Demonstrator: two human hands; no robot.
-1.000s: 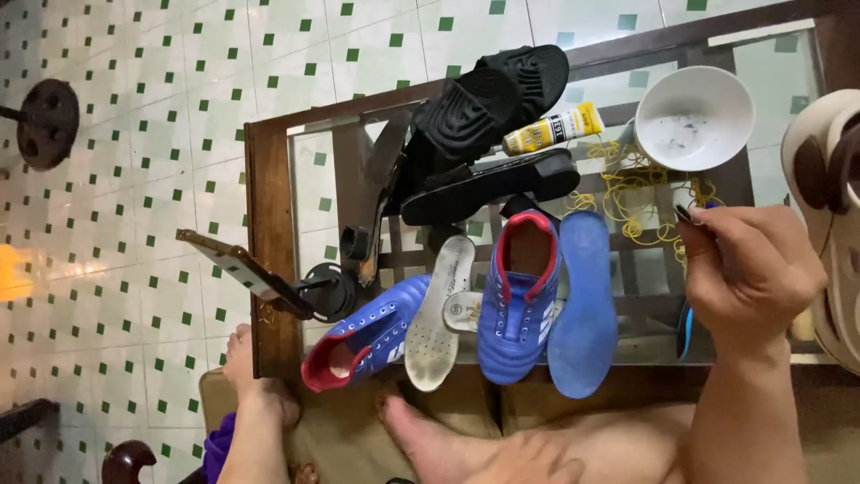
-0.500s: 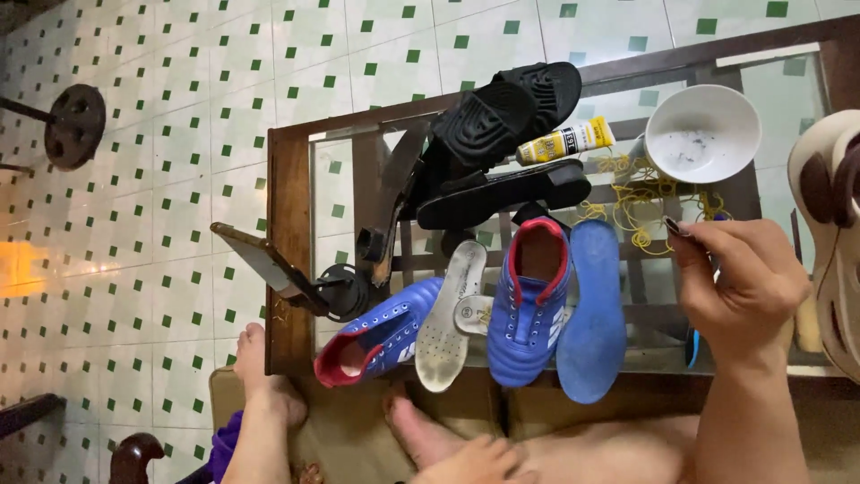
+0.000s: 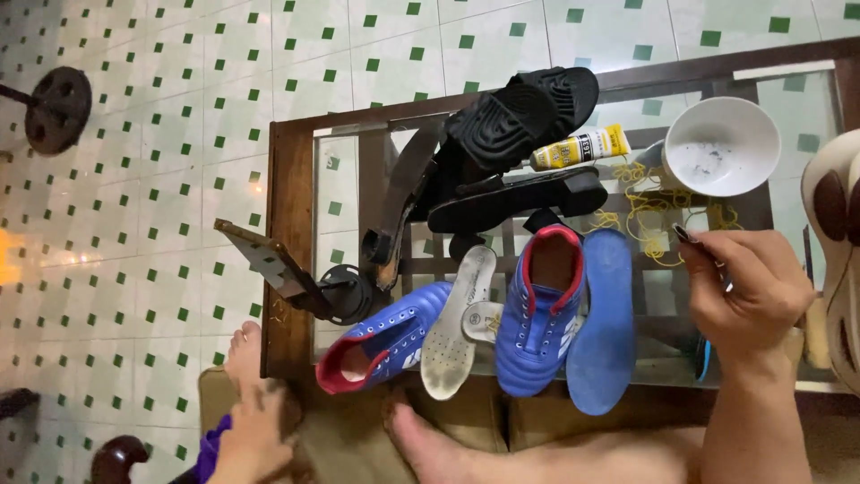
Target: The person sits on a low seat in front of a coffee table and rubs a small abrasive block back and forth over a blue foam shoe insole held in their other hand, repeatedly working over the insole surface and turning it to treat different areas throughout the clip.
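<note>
Your right hand, at the right of the frame, pinches a thin dark tool over the yellow cord, just below the white bowl. Left of it lie the blue insole and blue shoe. Your left hand, lower left, rests loosely open beside your foot.

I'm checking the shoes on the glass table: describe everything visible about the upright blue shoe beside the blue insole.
The blue shoe looks like smooth synthetic leather, with a red collar lining, white side stripes and empty eyelets, no laces visible. It rests sole down on the glass table, opening facing away, between a blue insole and a white insole. No hand touches it.
</note>
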